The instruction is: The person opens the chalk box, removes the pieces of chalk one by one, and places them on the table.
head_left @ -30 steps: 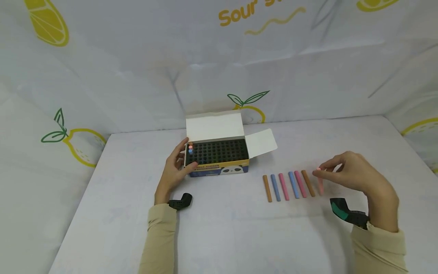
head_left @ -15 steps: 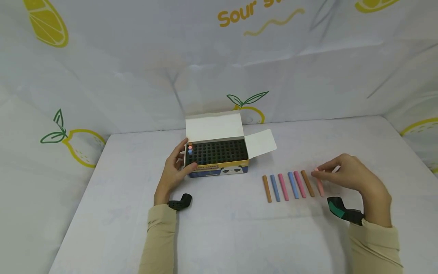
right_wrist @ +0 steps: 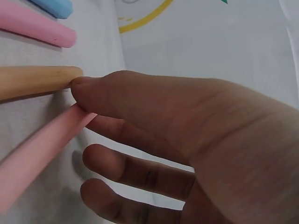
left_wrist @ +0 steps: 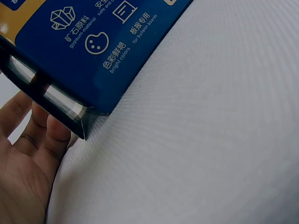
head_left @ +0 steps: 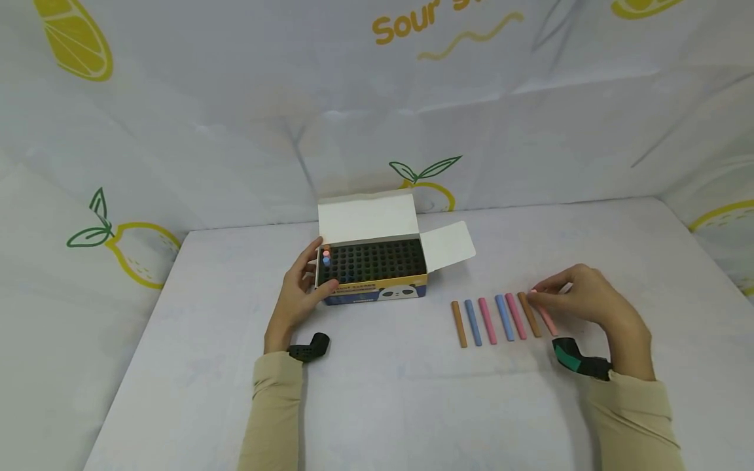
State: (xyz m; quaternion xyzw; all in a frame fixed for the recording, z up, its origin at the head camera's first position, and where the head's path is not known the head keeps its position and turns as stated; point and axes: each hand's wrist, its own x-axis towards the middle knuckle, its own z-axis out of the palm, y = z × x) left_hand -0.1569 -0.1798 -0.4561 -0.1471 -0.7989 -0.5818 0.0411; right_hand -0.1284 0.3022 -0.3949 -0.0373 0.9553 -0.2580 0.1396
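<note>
Fingers of the right hand pinch the pale pink chalk just beside the brown stick; well apart, the left hand grips the box near the table's back edge.

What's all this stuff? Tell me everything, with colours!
Box: one, blue and yellow, on table
Hole tray: one, black, inside box
Standing chalks: three; orange, pink, blue, tray's left end
Row chalks: six; two brown, two blue, two pink, on table
Tilted chalk: one, light pink, right of row
Table: one, white, underneath
Backdrop: one, white with yellow lemons, behind
Wrist gadgets: two, black, one part green, on wrists
Sleeves: two, beige, on arms
Left hand: one, holding box
Right hand: one, pinching tilted chalk
</note>
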